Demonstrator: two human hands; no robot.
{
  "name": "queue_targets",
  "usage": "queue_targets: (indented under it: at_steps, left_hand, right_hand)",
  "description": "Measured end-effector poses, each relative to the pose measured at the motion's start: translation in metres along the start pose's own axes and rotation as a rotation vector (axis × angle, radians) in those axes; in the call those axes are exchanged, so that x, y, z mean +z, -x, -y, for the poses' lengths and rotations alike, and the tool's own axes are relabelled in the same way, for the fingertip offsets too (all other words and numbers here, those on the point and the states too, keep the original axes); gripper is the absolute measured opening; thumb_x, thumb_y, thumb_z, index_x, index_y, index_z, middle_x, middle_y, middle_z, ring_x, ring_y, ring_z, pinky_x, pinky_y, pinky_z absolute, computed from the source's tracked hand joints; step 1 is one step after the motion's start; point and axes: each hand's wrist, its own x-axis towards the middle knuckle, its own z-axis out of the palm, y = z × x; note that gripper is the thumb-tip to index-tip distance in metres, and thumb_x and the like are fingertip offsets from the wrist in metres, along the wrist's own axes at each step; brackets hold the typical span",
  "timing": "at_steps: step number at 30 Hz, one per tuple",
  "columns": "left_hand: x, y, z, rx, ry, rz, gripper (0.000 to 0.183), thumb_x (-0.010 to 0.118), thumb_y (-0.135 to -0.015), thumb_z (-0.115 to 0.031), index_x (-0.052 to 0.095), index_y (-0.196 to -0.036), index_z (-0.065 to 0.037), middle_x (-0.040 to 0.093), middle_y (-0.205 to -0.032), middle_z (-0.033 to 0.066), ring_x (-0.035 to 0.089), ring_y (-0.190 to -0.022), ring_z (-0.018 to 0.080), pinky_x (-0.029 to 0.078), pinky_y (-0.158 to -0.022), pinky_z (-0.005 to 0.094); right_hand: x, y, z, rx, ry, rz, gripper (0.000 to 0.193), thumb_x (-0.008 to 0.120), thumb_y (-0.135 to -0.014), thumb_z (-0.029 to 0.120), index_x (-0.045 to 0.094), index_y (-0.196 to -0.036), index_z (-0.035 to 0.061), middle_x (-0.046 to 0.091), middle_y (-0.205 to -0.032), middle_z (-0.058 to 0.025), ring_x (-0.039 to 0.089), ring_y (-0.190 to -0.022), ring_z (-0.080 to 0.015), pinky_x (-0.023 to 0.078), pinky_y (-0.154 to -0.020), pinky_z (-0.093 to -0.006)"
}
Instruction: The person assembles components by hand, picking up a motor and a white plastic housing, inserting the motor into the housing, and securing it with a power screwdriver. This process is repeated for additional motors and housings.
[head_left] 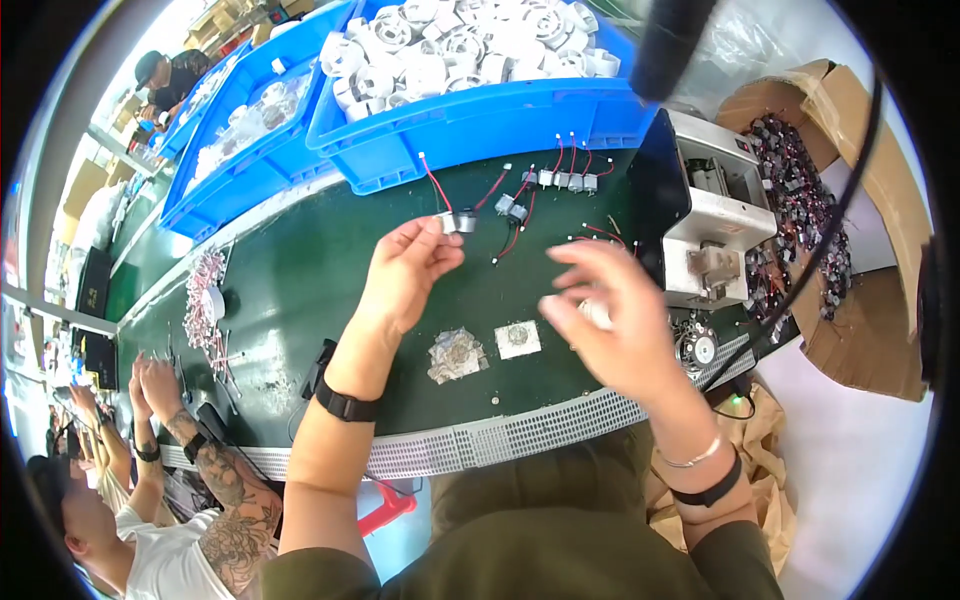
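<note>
Pinched between thumb and fingertips, my left hand (pixel 405 270) holds a small motor (pixel 463 221) with a dark and pale body; a red wire ending in a white plug rises by it. My right hand (pixel 620 320) hovers over the green table with fingers apart, slightly blurred. A white rounded part (pixel 597 312) shows between its thumb and fingers; whether they touch cannot be made out. Beyond the hands lie a row of small motors (pixel 567 181) with red and black wires, and a loose pair of motors (pixel 510 208).
A large blue bin (pixel 470 125) of white plastic parts stands at the back. At right are a metal machine (pixel 715 210) and a cardboard box (pixel 860 300) beside many wired motors. Two greyish patches (pixel 457 356) lie near the front. Another person (pixel 190 520) works at left by bundled wires (pixel 205 300).
</note>
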Motion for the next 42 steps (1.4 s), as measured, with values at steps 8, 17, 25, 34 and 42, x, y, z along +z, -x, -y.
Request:
queue_targets:
  at_steps: [8,17,25,34,42]
  left_hand:
    - [0.039,0.001,-0.013,-0.009,-0.061,0.378,0.021,0.054,-0.093,-0.016,0.057,-0.102,0.003,0.062,-0.090,0.0072,0.061,-0.078,0.0140,0.051,-0.071,0.0288]
    - [0.021,-0.119,-0.117,0.888,-1.354,-0.440,0.050,0.069,-0.076,-0.035,0.059,-0.110,0.001,0.063,-0.099,0.0241,0.061,-0.095,0.0367,0.049,-0.079,0.0417]
    - [-0.011,-0.125,-0.125,0.745,-0.937,-0.279,0.054,0.070,-0.077,-0.024,0.052,-0.121,0.001,0.064,-0.100,0.0182,0.062,-0.092,0.0196,0.049,-0.080,0.0315]
    - [0.110,0.025,0.025,0.614,-0.651,0.436,0.059,0.079,-0.065,-0.014,0.052,-0.117,-0.004,0.053,-0.111,0.0124,0.055,-0.103,0.0266,0.046,-0.086,0.0346]
    - [0.112,0.033,0.062,0.748,-0.896,0.373,0.068,0.081,-0.061,-0.022,0.050,-0.120,-0.005,0.053,-0.114,0.0152,0.052,-0.106,0.0348,0.041,-0.093,0.0403]
  right_hand:
    - [0.031,-0.034,-0.027,0.374,-0.476,0.052,0.040,0.064,-0.084,0.007,0.049,-0.119,-0.0036,0.060,-0.091,-0.0074,0.060,-0.072,-0.0116,0.051,-0.063,-0.0234]
    - [0.016,-0.010,-0.015,0.242,-0.468,0.022,0.026,0.063,-0.082,-0.002,0.053,-0.105,-0.0028,0.059,-0.090,-0.0084,0.061,-0.076,-0.0137,0.053,-0.066,-0.0257]
    - [-0.027,0.024,0.002,0.335,-0.503,0.013,0.028,0.060,-0.078,-0.009,0.054,-0.105,-0.0036,0.060,-0.105,-0.0142,0.061,-0.087,-0.0153,0.052,-0.073,-0.0265]
    - [-0.077,0.038,-0.017,0.314,-0.363,-0.288,0.033,0.065,-0.079,-0.001,0.054,-0.110,-0.0053,0.062,-0.095,-0.0099,0.062,-0.082,-0.0140,0.051,-0.074,-0.0252]
    - [-0.079,0.046,-0.019,0.350,-0.154,-0.040,0.027,0.063,-0.078,-0.007,0.056,-0.103,-0.0042,0.059,-0.101,-0.0081,0.059,-0.088,-0.0132,0.050,-0.079,-0.0251]
